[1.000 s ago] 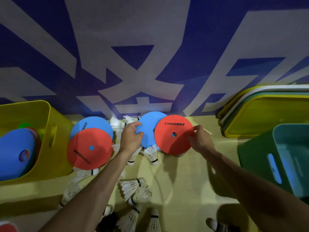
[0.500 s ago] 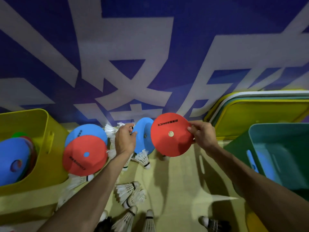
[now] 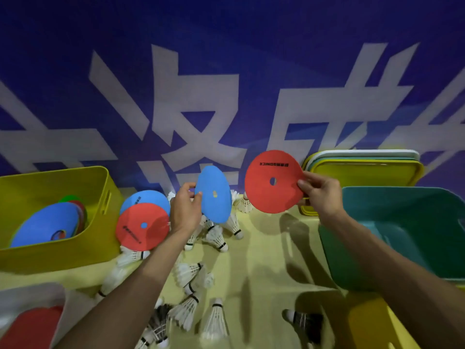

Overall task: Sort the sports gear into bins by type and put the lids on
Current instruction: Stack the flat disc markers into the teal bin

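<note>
I looked down on a yellow worktop (image 3: 264,260) that ran back to a blue banner (image 3: 226,46). A yellow bin (image 3: 50,258) stood at its left edge with sorted discs (image 3: 42,227) inside, and a teal bin (image 3: 334,253) stood at its right edge. A stack of lids (image 3: 364,172) leaned in the back right corner. The right grip (image 3: 322,195) was pinched on the rim of a red disc (image 3: 271,192), held in the air near the lids. The left grip (image 3: 185,210) was clamped on a blue disc (image 3: 214,197), tilted on edge above the middle. A second red disc (image 3: 143,227) lay over a second blue disc (image 3: 146,197) just beside the yellow bin. Shuttlecocks (image 3: 216,238) lay scattered from the middle to the front edge.
</note>
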Motion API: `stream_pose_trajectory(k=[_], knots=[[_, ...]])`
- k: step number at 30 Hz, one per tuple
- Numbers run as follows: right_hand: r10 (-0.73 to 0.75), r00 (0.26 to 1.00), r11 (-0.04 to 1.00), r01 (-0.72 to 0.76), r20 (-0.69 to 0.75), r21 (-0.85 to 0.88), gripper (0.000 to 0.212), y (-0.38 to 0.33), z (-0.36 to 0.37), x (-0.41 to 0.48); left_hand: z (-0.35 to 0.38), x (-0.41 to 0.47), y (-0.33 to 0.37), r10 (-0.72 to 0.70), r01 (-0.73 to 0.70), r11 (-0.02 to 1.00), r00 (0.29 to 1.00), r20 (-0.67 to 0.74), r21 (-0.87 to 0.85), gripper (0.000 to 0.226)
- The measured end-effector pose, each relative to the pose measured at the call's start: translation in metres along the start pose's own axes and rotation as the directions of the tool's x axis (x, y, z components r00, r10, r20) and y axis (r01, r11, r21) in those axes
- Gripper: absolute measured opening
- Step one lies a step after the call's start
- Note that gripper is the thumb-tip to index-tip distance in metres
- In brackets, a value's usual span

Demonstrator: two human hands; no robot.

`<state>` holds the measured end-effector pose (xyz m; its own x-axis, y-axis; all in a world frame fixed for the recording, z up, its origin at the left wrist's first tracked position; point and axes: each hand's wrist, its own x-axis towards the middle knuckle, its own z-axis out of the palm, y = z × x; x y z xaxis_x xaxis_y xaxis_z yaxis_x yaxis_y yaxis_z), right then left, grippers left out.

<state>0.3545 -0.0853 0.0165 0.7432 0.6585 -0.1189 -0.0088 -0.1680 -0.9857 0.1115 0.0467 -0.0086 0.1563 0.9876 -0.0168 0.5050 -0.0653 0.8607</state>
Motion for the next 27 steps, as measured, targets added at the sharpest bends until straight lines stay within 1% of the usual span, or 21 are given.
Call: stream_pose_trajectory(k=[3, 5, 9, 10, 12, 13, 15, 17, 19, 22, 24, 27], knots=[[-0.028, 1.000, 1.000, 0.028, -0.004, -0.005, 0.034, -0.010, -0.018, -0.005, -0.002, -0.024, 0.014, -0.048, 0.047, 0.987, 0.999, -0.002, -0.156, 0.015], [-0.049, 0.999, 0.998, 0.049, -0.015, -0.030, 0.033, -0.015, -0.034, -0.005, 0.002, -0.040, 0.026, -0.073, 0.078, 0.973, 0.997, 0.031, -0.219, 0.020], [-0.075, 0.997, 0.997, 0.073, -0.036, -0.039, 0.024, -0.020, -0.077, 0.000, 0.023, -0.076, 0.054, -0.030, 0.057, 0.971, 0.992, 0.119, -0.232, 0.031], [-0.083, 0.995, 0.996, 0.081, -0.050, -0.045, 0.022, -0.019, -0.090, 0.003, 0.030, -0.084, 0.061, -0.028, 0.061, 0.966, 0.991, 0.133, -0.253, 0.031], [-0.091, 0.991, 0.994, 0.085, -0.095, -0.064, 0.021, -0.014, -0.121, 0.010, 0.047, -0.100, 0.078, -0.045, 0.092, 0.940, 0.988, 0.148, -0.329, 0.026], [-0.083, 0.988, 0.995, 0.075, -0.127, -0.072, 0.022, -0.009, -0.138, 0.015, 0.056, -0.108, 0.086, -0.058, 0.104, 0.924, 0.989, 0.135, -0.367, 0.025], [-0.060, 0.974, 0.996, 0.043, -0.219, -0.079, 0.025, 0.004, -0.173, 0.024, 0.075, -0.123, 0.100, -0.087, 0.106, 0.907, 0.994, 0.065, -0.408, 0.027], [-0.027, 0.943, 0.995, -0.006, -0.333, -0.099, 0.026, 0.020, -0.209, 0.030, 0.096, -0.138, 0.108, -0.114, 0.101, 0.894, 0.994, -0.004, -0.436, 0.028], [0.025, 0.922, 0.992, -0.071, -0.385, -0.107, 0.024, 0.038, -0.237, 0.034, 0.113, -0.152, 0.113, -0.134, 0.114, 0.877, 0.991, -0.011, -0.466, 0.029], [0.089, 0.927, 0.974, -0.157, -0.365, -0.162, 0.022, 0.063, -0.269, 0.035, 0.138, -0.171, 0.123, -0.163, 0.154, 0.862, 0.986, 0.023, -0.483, 0.029], [0.104, 0.940, 0.948, -0.193, -0.323, -0.255, 0.023, 0.079, -0.280, 0.035, 0.150, -0.181, 0.128, -0.196, 0.188, 0.852, 0.980, 0.037, -0.488, 0.030], [0.137, 0.965, 0.881, -0.222, -0.224, -0.417, 0.025, 0.097, -0.280, 0.036, 0.161, -0.191, 0.133, -0.251, 0.233, 0.835, 0.967, 0.032, -0.498, 0.029]])
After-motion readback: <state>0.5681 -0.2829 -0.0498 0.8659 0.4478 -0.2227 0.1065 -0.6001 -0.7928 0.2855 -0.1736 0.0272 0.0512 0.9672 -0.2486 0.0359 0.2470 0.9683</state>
